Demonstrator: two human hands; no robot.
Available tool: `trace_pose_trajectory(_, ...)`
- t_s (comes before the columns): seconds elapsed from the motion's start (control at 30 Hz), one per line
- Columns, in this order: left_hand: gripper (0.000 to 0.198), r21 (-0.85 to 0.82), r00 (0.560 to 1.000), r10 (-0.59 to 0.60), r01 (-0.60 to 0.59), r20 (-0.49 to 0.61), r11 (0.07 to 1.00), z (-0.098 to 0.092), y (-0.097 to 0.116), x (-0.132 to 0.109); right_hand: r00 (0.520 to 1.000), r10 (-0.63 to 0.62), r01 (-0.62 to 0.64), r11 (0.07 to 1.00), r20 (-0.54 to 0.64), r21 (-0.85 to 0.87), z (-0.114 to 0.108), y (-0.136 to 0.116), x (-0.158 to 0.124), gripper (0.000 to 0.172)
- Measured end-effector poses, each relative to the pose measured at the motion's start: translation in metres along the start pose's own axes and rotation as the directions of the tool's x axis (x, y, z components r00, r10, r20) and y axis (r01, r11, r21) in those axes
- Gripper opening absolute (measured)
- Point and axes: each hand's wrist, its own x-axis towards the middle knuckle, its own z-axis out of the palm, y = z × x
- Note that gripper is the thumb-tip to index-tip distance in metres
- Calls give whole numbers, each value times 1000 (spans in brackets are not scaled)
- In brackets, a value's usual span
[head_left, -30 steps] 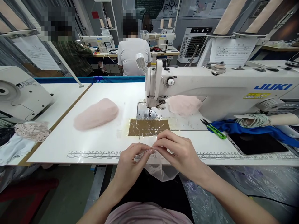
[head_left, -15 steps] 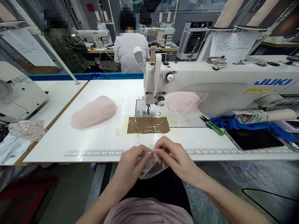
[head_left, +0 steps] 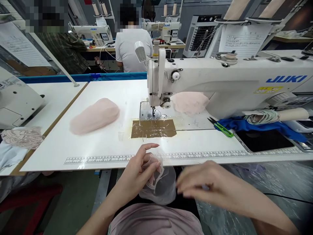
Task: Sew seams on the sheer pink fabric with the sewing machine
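Observation:
My left hand (head_left: 144,168) is closed on a sheer pale fabric piece (head_left: 162,187), pinching it between thumb and fingers with the index finger stretched out. The fabric hangs below the table's front edge, over my lap. To its right, my right hand (head_left: 202,179) is apart from the cloth; motion smears its fingers, so I cannot tell whether they hold anything. Ahead stands a white sewing machine (head_left: 195,73), its presser foot (head_left: 153,112) above the metal needle plate (head_left: 144,114). A pale pink fabric pile (head_left: 95,117) lies left of the machine, and another pink pile (head_left: 190,102) sits under its arm.
Brown tape (head_left: 153,129) covers the table in front of the needle plate. A printed ruler (head_left: 97,159) runs along the front edge. Green-handled thread snips (head_left: 221,128), blue cloth (head_left: 231,124) and a dark-screened tablet (head_left: 265,141) lie right. Two people sit at machines beyond.
My right hand has let go of the sheer fabric and moved right and down. My left hand keeps hold of the fabric, which now hangs lower. The view has shifted slightly.

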Motion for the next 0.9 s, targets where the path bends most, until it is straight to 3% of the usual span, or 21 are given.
trace_pose_trajectory(0.07, 45, 22, 1000, -3, 3, 12, 1000, 1, 1, -1, 977, 196, -183, 973, -86, 143, 0, 9, 7, 15)
trace_pose_trajectory(0.13, 49, 34, 999, -3, 2, 32, 999, 3, 1, -2, 939, 341, -316, 906, -43, 280, 5, 16, 16, 29)
trace_pose_trajectory(0.2, 50, 38, 999, 0, -2, 45, 999, 4, 3, -3, 923, 368, -380, 829, 112, 410, 12, 20, 24, 37)
trace_pose_trajectory(0.27, 50, 39, 999, -8, 6, 45, 999, 3, 6, -5, 915, 347, -402, 761, 204, 510, 20, 22, 31, 29)
trace_pose_trajectory(0.47, 43, -31, 997, -80, 80, 2, 996, -6, 15, -7, 914, 395, -380, 746, 96, 547, 28, 22, 37, 26)
trace_pose_trajectory(0.53, 32, -51, 996, -92, 91, -17, 995, -8, 13, -6, 922, 382, -362, 778, 70, 513, 28, 21, 36, 23)
trace_pose_trajectory(0.63, 17, 58, 975, 17, -4, -222, 998, -5, 5, -7, 938, 342, -295, 875, -60, 384, 29, 18, 33, 11)
trace_pose_trajectory(0.7, 10, 249, 902, 201, -109, -382, 962, -1, -1, -8, 950, 248, -197, 948, -192, 251, 33, 15, 31, 7)
trace_pose_trajectory(0.73, 8, 343, 864, 289, -147, -412, 928, 1, -4, -9, 952, 174, -131, 975, -254, 177, 35, 14, 30, 9)
trace_pose_trajectory(0.8, 8, 458, 837, 395, -201, -379, 866, 4, -7, -9, 945, 17, -2, 999, -328, 44, 40, 12, 28, 13)
trace_pose_trajectory(0.9, 5, 492, 835, 457, -271, -308, 827, 4, -8, -8, 923, -133, 106, 990, -360, -93, 46, 13, 26, 16)
